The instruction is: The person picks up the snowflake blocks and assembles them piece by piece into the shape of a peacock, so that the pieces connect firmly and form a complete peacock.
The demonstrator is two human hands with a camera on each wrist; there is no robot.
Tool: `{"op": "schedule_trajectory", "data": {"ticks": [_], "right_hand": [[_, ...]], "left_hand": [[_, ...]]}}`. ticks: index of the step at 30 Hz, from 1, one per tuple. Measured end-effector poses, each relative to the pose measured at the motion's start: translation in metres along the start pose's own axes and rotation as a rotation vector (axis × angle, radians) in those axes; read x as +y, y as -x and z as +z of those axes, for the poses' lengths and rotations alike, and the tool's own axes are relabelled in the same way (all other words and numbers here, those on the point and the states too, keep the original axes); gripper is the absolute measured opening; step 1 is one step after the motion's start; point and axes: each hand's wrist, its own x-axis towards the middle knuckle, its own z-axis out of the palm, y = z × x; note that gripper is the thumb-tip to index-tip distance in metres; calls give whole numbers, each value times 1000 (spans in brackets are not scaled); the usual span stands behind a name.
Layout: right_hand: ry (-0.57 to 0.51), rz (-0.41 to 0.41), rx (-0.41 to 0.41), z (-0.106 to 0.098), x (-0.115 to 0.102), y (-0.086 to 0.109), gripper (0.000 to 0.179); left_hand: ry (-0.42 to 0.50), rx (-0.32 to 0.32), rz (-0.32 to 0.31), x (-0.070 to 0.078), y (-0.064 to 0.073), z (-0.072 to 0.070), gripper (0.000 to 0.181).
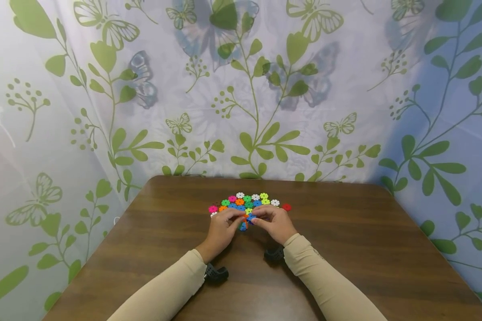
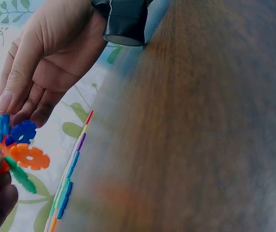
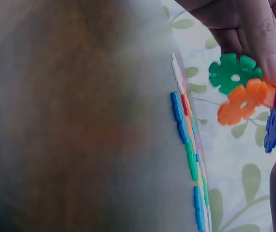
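Small flower-shaped plastic discs with slotted edges are joined into a cluster between the two hands. My left hand [image 1: 220,232] pinches an orange part of it. An orange disc [image 3: 242,102] and a green disc [image 3: 232,73] stick out there in the right wrist view. With thumb and fingers, my right hand [image 1: 276,223] holds the blue discs [image 1: 251,217] at the cluster's other side. In the left wrist view, a dark blue disc [image 2: 23,132] stands just below the right hand's fingertips. Fingers hide part of the joints.
Loose discs of several colours lie flat behind the hands, among them a white disc [image 1: 240,195], a pink disc [image 1: 213,208] and a red disc [image 1: 287,207] at the right. They lie on a brown wooden table [image 1: 164,236]. A leaf-patterned cloth [image 1: 233,111] hangs beyond it.
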Motion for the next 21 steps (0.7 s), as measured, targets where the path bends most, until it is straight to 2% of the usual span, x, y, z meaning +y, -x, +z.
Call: {"op": "schedule_trajectory", "data": {"ticks": [9, 16, 21], "right_hand": [[21, -4, 29, -2, 1, 1, 20], [5, -20, 23, -2, 3, 1, 19], [6, -37, 26, -3, 3, 2, 22]], "left_hand": [[32, -20, -59, -2, 1, 2, 24], [5, -42, -137, 0, 0, 1, 16], [33, -46, -174, 0, 0, 1, 14]]}}
